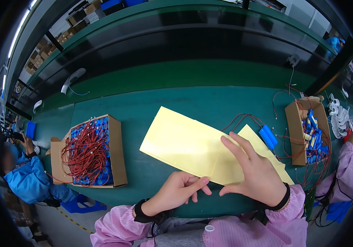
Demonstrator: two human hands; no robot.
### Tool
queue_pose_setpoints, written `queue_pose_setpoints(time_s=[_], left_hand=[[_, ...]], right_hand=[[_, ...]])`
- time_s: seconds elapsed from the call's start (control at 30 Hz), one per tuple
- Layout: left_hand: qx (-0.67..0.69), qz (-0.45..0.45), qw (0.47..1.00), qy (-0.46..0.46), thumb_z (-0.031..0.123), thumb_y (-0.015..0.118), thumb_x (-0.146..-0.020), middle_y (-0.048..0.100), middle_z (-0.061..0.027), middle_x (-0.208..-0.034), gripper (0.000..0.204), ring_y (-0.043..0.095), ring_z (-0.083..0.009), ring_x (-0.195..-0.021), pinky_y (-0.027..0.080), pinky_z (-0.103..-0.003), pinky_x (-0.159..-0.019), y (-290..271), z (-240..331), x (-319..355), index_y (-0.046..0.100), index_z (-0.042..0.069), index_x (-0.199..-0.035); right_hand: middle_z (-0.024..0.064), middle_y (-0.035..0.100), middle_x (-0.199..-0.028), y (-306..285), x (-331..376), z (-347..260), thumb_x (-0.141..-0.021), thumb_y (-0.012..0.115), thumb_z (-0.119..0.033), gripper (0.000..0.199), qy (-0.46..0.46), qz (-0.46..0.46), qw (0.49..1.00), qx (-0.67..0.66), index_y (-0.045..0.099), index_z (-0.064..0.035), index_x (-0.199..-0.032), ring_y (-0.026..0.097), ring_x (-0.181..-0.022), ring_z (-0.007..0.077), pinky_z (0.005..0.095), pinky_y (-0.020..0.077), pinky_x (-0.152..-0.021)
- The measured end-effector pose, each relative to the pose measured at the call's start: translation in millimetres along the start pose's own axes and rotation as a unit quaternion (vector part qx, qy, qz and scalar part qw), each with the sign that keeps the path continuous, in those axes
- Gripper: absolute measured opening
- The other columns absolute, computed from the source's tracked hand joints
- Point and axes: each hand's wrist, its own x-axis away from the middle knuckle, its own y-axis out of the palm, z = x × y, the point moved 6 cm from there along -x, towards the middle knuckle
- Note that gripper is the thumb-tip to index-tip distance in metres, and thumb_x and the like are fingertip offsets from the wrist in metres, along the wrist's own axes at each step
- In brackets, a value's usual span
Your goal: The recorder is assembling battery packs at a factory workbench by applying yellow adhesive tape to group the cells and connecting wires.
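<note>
A long yellow paper sheet (pixel 182 142) lies flat on the green table (pixel 143 107) in front of me. My right hand (pixel 252 171) rests palm down on the sheet's near right end, fingers spread, thumb at the sheet's near edge. My left hand (pixel 180 189) is curled at the near edge just left of it, thumb and fingertips pinched at the paper's corner. A blue battery pack (pixel 268 137) with red wires lies on the paper's far right part.
A cardboard box (pixel 119 150) full of blue packs and red wires stands at my left. A second such box (pixel 294 131) stands at right. A person in blue sits at far left, another in pink at far right.
</note>
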Motion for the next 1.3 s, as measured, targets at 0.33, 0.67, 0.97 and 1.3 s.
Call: queue_pose_setpoints(time_s=[0.33,0.67,0.97,1.3], left_hand=[[0.020,0.029,0.996,0.080,0.028,0.061,-0.096,0.067,-0.0005,-0.074,0.028,0.053,-0.0039,-0.057,0.040,-0.021,-0.045,1,15,-4,0.072,0.004,-0.104],[0.026,-0.001,0.997,0.075,0.024,0.063,-0.095,0.066,0.0003,-0.073,0.023,0.056,-0.0038,-0.062,0.042,-0.019,-0.048,-1,16,-7,0.072,0.005,-0.105],[-0.140,0.115,0.941,0.287,0.016,0.068,-0.088,0.068,-0.0097,-0.074,0.015,0.057,-0.0184,-0.053,0.044,-0.029,-0.051,-4,35,7,0.073,0.007,-0.099],[-0.171,0.136,0.937,0.272,0.018,0.071,-0.085,0.067,-0.0097,-0.070,0.014,0.058,-0.0199,-0.050,0.043,-0.029,-0.049,-7,35,9,0.074,0.007,-0.094]], right_hand=[[0.0195,0.034,-0.149,-15,8,-7,-0.071,0.073,-0.054,0.089,0.002,0.121,0.974,0.190,0.042,-0.0099,-0.141,0.057,-0.115,0.0417,0.0439,0.0524,-0.090],[0.0029,0.068,-0.088,-8,23,-11,-0.072,0.082,-0.029,0.034,-0.013,0.192,0.981,-0.029,0.066,-0.0080,-0.094,0.066,-0.058,0.0215,0.0292,0.0522,-0.052],[0.0017,0.065,-0.088,8,16,-18,-0.074,0.080,-0.027,0.028,0.004,0.153,0.987,-0.047,0.066,-0.0081,-0.090,0.066,-0.060,0.0212,0.0298,0.0520,-0.051],[0.0029,0.064,-0.084,16,12,-7,-0.079,0.074,-0.013,0.013,0.020,0.099,0.987,-0.128,0.064,-0.0054,-0.080,0.066,-0.065,0.0216,0.0299,0.0529,-0.056]])
